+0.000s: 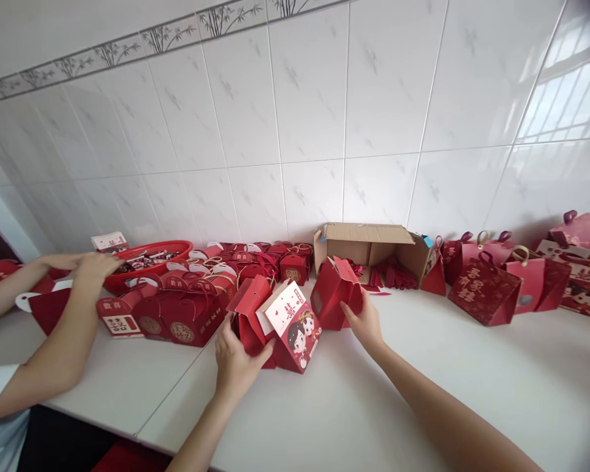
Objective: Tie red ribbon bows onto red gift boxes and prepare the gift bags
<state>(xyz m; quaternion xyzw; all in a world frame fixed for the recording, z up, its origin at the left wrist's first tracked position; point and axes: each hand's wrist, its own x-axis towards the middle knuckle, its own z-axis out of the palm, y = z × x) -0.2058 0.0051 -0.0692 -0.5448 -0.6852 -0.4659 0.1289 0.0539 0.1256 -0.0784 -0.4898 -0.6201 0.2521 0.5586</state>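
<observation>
My left hand (pixel 236 362) is wrapped round the lower part of a plain red gift box (pixel 252 303), its thumb reaching across toward a printed gift box (pixel 297 331). That printed box shows two cartoon figures on a white and red front and leans tilted against the plain one. My right hand (pixel 364 320) grips another red gift box (pixel 333 296) by its right side, with the thumb on the near face. This box stands a little apart from the other two. Some of my left fingers are hidden behind the box.
A co-worker's hands (pixel 96 265) reach over a red basin (pixel 189 248) of small wrapped pieces at left. Filled rows of red boxes (pixel 191 321) stand beside it. An open cardboard box (pixel 368 233) holds red ribbons (pixel 396 272). More gift bags (pixel 486 288) line the wall at right.
</observation>
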